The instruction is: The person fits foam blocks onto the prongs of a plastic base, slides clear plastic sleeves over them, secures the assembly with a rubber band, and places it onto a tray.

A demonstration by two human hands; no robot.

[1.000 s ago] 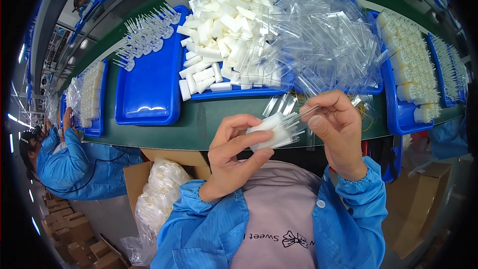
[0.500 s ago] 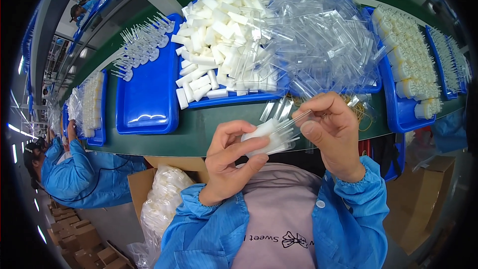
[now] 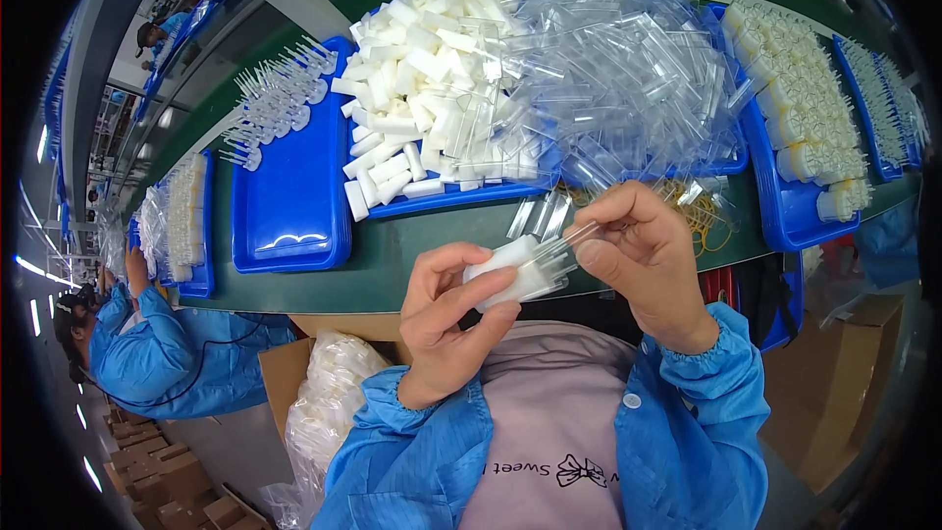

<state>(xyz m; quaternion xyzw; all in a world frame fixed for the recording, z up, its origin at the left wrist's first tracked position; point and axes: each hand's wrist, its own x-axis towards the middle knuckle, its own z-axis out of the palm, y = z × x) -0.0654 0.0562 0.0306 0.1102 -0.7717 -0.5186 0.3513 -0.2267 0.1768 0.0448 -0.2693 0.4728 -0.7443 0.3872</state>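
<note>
Centre frame, nearest: left hand (image 3: 446, 319) curled shut around a white block (image 3: 510, 270); right hand (image 3: 643, 260) pinching a clear sleeve (image 3: 569, 240) against it. Beyond, green table (image 3: 392, 265). Upper centre: blue tray (image 3: 461, 194), heaped white blocks (image 3: 432, 79), clear sleeves (image 3: 628, 69).

Bright, even overhead light; soft shadows; fisheye bending, dark corners.
</note>
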